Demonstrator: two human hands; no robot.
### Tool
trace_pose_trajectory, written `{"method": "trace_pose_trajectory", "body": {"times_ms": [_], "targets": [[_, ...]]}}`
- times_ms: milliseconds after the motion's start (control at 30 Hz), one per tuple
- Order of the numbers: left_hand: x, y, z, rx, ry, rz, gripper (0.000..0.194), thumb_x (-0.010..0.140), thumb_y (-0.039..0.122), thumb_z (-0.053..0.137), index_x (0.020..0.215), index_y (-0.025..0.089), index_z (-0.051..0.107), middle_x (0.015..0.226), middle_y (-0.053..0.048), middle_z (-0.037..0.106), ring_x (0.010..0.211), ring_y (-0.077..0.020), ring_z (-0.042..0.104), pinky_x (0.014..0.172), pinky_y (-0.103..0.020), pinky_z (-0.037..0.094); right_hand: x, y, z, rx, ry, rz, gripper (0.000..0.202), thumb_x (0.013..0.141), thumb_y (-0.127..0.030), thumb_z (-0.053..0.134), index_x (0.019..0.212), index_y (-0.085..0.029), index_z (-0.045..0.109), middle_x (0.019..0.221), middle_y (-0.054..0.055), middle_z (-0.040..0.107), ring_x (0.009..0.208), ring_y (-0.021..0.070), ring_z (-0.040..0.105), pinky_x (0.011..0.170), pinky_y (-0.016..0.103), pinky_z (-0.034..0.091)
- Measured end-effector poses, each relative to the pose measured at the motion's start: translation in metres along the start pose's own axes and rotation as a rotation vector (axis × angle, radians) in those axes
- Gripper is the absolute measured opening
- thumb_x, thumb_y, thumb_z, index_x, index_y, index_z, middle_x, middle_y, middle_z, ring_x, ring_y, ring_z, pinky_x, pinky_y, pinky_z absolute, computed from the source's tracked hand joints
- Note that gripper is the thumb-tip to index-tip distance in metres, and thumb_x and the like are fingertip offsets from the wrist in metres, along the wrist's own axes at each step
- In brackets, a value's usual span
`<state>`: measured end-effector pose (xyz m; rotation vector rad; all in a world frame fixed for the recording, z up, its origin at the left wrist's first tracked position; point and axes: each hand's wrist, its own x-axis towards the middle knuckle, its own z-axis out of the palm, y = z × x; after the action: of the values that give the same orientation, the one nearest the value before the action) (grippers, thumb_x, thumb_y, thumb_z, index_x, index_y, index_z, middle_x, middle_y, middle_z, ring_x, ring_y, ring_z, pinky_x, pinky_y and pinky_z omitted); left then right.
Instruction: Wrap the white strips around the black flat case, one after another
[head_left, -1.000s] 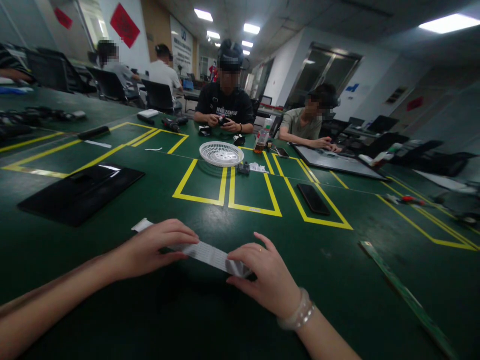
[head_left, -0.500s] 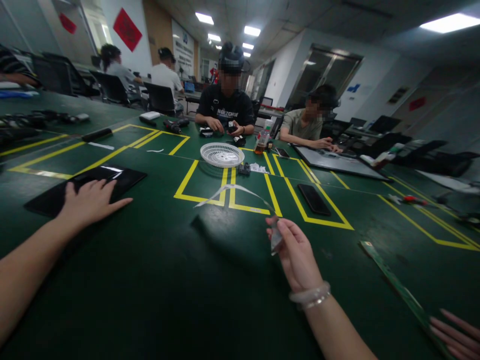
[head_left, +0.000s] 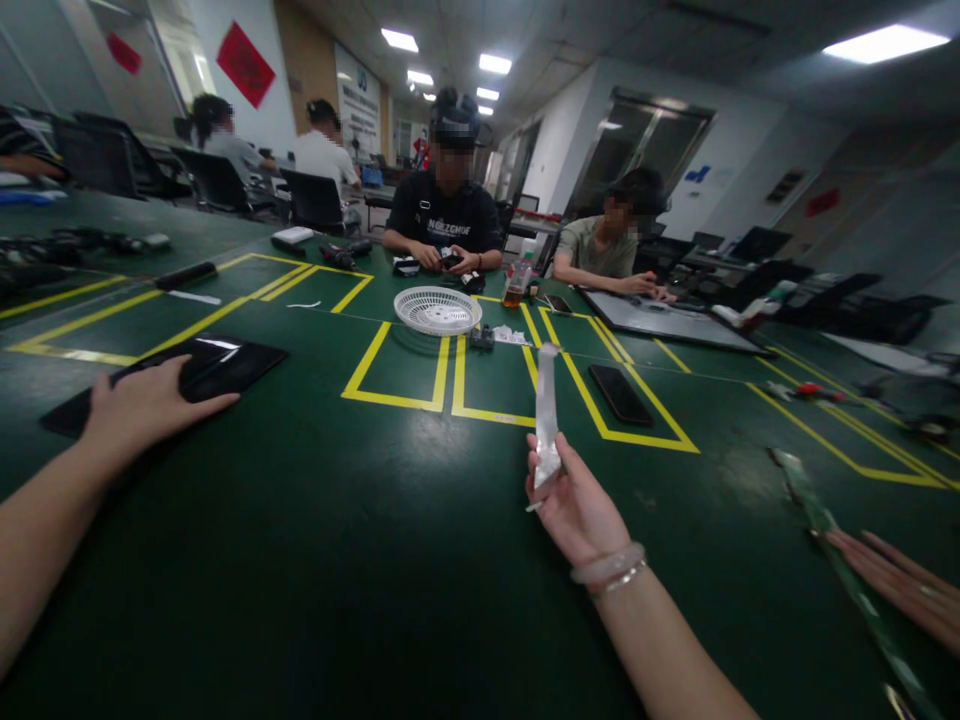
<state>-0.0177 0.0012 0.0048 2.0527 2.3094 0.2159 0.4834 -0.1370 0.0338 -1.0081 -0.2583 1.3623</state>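
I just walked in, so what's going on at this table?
The person's right hand holds a pale strip, its far end pointing up and away. The left hand is spread over a glossy black panel on the green table. At the right, someone else's hand is at a long green strip. A white basket sits farther across the table.

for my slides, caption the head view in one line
Right hand holding a pale, shiny strip, left hand over a glossy black panel on a green table.
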Motion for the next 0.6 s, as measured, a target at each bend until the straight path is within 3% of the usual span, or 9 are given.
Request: {"method": "trace_pose_trajectory", "body": {"times_ms": [100,200,333,433,600], "targets": [[-0.006,0.017,-0.006,0.057,-0.041,0.029,0.106,0.081,0.084,0.031,0.150,0.003,0.028,0.141,-0.028,0.048,0.130,-0.0470,0.044,0.109,-0.067,0.019,-0.001,0.001,0.000,-0.012,-0.020,-0.038,0.014,0.087,-0.025,0.072,0.098,-0.020,0.066,0.093,0.001,0.075,0.063,0.0083,0.067,0.052,0.018,0.057],[-0.018,0.048,-0.010,0.032,-0.043,0.158,0.097,0.084,0.077,0.038,0.149,0.005,0.031,0.137,-0.025,0.053,0.127,-0.0431,0.049,0.111,-0.064,0.022,-0.001,0.002,0.000,-0.039,-0.032,-0.105,0.021,0.083,-0.027,0.075,0.102,-0.022,0.067,0.094,0.001,0.075,0.066,0.0093,0.068,0.053,0.017,0.056],[-0.046,0.095,-0.009,-0.055,-0.038,0.545,0.088,0.083,0.068,0.054,0.149,0.012,0.034,0.148,-0.018,0.046,0.136,-0.0358,0.043,0.118,-0.062,0.013,-0.001,0.004,-0.001,-0.078,-0.040,-0.175,0.032,0.079,-0.029,0.078,0.110,-0.024,0.068,0.096,0.001,0.076,0.070,0.0103,0.068,0.057,0.018,0.056],[-0.075,0.126,-0.006,-0.119,-0.138,0.861,0.087,0.081,0.066,0.061,0.151,0.022,0.033,0.152,-0.011,0.042,0.141,-0.0299,0.038,0.123,-0.055,0.011,0.000,0.006,-0.003,-0.118,-0.069,-0.230,0.040,0.079,-0.032,0.077,0.118,-0.027,0.067,0.104,0.001,0.075,0.077,0.0109,0.068,0.065,0.020,0.056],[-0.113,0.163,0.001,-0.165,-0.251,1.070,0.082,0.082,0.062,0.063,0.152,0.035,0.031,0.154,-0.003,0.041,0.144,-0.0270,0.036,0.123,-0.058,0.012,-0.001,0.011,-0.006,-0.298,-0.101,-0.412,0.051,0.084,-0.039,0.072,0.133,-0.030,0.059,0.119,0.003,0.071,0.103,0.0181,0.066,0.095,0.036,0.052]]}}
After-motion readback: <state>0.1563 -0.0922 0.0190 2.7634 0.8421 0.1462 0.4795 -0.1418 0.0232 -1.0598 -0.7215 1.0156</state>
